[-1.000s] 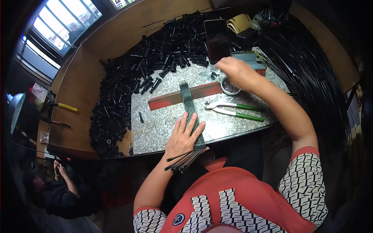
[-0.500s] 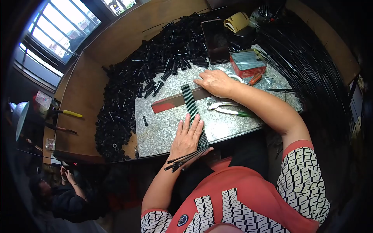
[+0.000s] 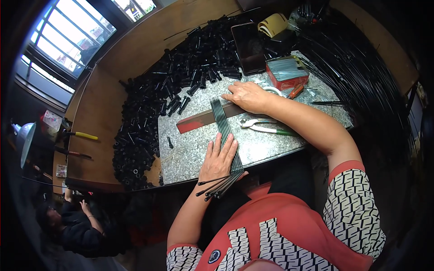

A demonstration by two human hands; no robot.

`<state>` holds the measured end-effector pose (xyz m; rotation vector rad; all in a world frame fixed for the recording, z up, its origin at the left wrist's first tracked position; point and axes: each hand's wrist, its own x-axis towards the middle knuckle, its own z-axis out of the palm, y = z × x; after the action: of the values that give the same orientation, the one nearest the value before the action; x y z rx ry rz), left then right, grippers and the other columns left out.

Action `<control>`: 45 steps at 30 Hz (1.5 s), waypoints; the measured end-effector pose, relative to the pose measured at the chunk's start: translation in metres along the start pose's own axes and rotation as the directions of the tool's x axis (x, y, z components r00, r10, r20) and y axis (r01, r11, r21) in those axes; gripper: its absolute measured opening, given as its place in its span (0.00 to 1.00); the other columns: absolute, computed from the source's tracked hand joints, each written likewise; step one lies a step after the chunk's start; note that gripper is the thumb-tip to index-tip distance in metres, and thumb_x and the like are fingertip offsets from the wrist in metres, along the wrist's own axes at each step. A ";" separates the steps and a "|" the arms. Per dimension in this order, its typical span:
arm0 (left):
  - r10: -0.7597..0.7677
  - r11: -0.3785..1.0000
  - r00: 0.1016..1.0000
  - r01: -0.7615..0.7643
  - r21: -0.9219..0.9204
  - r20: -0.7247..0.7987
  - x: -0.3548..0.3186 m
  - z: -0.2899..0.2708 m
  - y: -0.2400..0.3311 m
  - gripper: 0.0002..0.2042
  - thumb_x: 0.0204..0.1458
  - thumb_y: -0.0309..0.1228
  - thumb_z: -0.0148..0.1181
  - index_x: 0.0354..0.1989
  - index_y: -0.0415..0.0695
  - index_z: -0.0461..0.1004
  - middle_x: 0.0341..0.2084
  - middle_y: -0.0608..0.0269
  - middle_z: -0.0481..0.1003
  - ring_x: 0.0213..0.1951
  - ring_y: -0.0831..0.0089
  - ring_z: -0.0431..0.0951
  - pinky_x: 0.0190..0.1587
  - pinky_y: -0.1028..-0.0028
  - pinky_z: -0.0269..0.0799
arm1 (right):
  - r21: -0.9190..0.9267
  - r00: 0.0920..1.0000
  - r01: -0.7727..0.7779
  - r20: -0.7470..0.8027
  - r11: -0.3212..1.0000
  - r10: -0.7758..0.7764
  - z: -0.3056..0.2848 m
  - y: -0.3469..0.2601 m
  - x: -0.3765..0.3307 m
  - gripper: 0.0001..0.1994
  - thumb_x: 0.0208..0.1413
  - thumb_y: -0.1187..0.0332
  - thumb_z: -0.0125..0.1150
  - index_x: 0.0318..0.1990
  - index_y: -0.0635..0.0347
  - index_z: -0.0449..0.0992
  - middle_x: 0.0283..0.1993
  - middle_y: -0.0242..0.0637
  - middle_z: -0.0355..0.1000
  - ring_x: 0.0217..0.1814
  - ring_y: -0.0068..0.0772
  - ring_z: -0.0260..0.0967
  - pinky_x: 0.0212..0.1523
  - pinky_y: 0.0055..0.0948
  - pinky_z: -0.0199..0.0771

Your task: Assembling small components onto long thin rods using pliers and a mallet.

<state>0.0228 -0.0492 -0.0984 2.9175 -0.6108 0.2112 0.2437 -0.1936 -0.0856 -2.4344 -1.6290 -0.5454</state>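
Hands apart, the left hand (image 3: 219,159) lies flat on rods (image 3: 220,119) crossing the front edge of the bench (image 3: 187,158), seemingly steadying them across a red bar (image 3: 191,123), the right hand (image 3: 249,98), grip unclear, near their tips.

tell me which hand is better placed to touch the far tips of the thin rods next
The right hand, probably. It is close beside the far tips of the rods, over the bar, while the left hand lies on the rods nearer the body and seems to steady them.
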 end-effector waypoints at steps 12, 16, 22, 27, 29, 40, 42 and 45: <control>-0.007 1.000 1.000 0.007 -0.022 0.007 0.000 -0.002 0.000 0.47 0.39 0.52 0.68 0.64 0.39 0.54 0.65 0.49 0.54 0.67 0.45 0.46 0.67 0.49 0.45 | 0.076 1.000 0.001 -0.004 0.997 -0.001 0.001 0.019 0.000 0.06 0.51 0.72 0.49 0.35 0.63 0.71 0.37 0.43 0.68 0.46 0.43 0.68 0.46 0.37 0.71; -0.002 0.998 1.000 0.002 -0.061 0.000 0.000 -0.003 -0.001 0.43 0.45 0.53 0.61 0.65 0.40 0.54 0.65 0.49 0.53 0.67 0.43 0.48 0.65 0.46 0.46 | 0.120 0.998 0.059 -0.007 0.991 -0.059 -0.001 0.017 0.005 0.06 0.50 0.73 0.50 0.33 0.62 0.72 0.36 0.40 0.67 0.45 0.41 0.68 0.44 0.37 0.71; 0.001 0.999 1.000 -0.001 -0.037 -0.007 0.001 -0.004 0.001 0.47 0.39 0.52 0.67 0.64 0.38 0.54 0.65 0.48 0.54 0.67 0.44 0.47 0.66 0.49 0.45 | 0.111 0.994 0.091 -0.066 0.990 -0.084 0.002 0.020 0.009 0.05 0.49 0.73 0.51 0.31 0.62 0.73 0.35 0.40 0.67 0.45 0.41 0.68 0.43 0.36 0.70; -0.002 0.999 1.000 0.002 -0.033 0.000 0.000 -0.003 0.000 0.44 0.42 0.53 0.64 0.64 0.39 0.55 0.65 0.48 0.54 0.67 0.43 0.48 0.65 0.48 0.46 | 0.141 0.998 0.061 0.010 0.988 -0.063 0.000 0.016 0.010 0.06 0.48 0.73 0.51 0.32 0.62 0.74 0.36 0.39 0.67 0.44 0.40 0.67 0.43 0.36 0.70; 0.003 0.999 1.000 -0.003 -0.048 -0.008 0.001 -0.003 0.000 0.42 0.45 0.53 0.61 0.65 0.40 0.55 0.65 0.48 0.54 0.66 0.42 0.49 0.65 0.47 0.47 | 0.142 0.998 0.070 -0.003 0.987 -0.070 0.001 0.017 0.011 0.06 0.48 0.73 0.51 0.32 0.62 0.75 0.36 0.39 0.67 0.44 0.40 0.67 0.43 0.36 0.70; 0.013 0.999 0.999 -0.016 -0.050 -0.045 -0.001 -0.004 -0.001 0.44 0.40 0.51 0.67 0.62 0.37 0.57 0.64 0.47 0.56 0.66 0.44 0.50 0.66 0.52 0.49 | 0.193 0.994 0.041 0.087 0.980 -0.059 -0.005 0.009 0.016 0.06 0.49 0.74 0.50 0.33 0.65 0.73 0.38 0.42 0.67 0.47 0.44 0.67 0.46 0.38 0.70; 0.014 0.999 0.999 -0.016 -0.050 -0.046 0.000 -0.003 -0.001 0.45 0.39 0.51 0.68 0.62 0.37 0.57 0.64 0.47 0.56 0.66 0.44 0.50 0.66 0.53 0.49 | 0.194 0.995 0.037 0.081 0.980 -0.054 -0.006 0.008 0.017 0.07 0.49 0.74 0.50 0.33 0.65 0.74 0.40 0.44 0.68 0.48 0.45 0.67 0.48 0.38 0.70; 0.015 0.998 0.999 -0.018 -0.055 -0.051 0.000 -0.003 -0.001 0.44 0.39 0.51 0.68 0.62 0.37 0.57 0.63 0.46 0.56 0.66 0.44 0.50 0.66 0.53 0.49 | 0.185 0.998 0.034 0.047 0.982 -0.044 -0.002 0.010 0.018 0.08 0.50 0.73 0.50 0.33 0.65 0.74 0.42 0.46 0.68 0.50 0.46 0.67 0.50 0.38 0.70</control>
<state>0.0231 -0.0481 -0.0955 2.8460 -0.6235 0.2648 0.2585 -0.1828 -0.0759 -2.3045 -1.6691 -0.3243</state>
